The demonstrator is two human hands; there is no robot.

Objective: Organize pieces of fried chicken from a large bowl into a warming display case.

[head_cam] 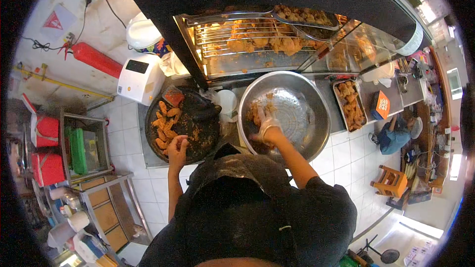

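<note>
My left hand (177,151), bare and loosely bent, hovers over the near edge of a round black tray (202,144). I see nothing held in it. Several fried, breaded chicken pieces (165,124) lie on the tray's left half beside its fingers, with loose crumbs to their right. A red packet (173,97) rests behind the pieces. In a clear plastic glove, my right hand (270,126) reaches into a large stainless steel bowl (322,118). Its fingers are at brown coated food (256,113) on the bowl's left side; whether they grip any is unclear.
Behind the bowl stands a lit display cabinet (241,71) with fried chicken on a wire rack (211,37). A metal tray of fried pieces (350,107) and an orange box (381,104) sit rightward. A white device (141,78) is left. Another person (393,137) is at far right.
</note>
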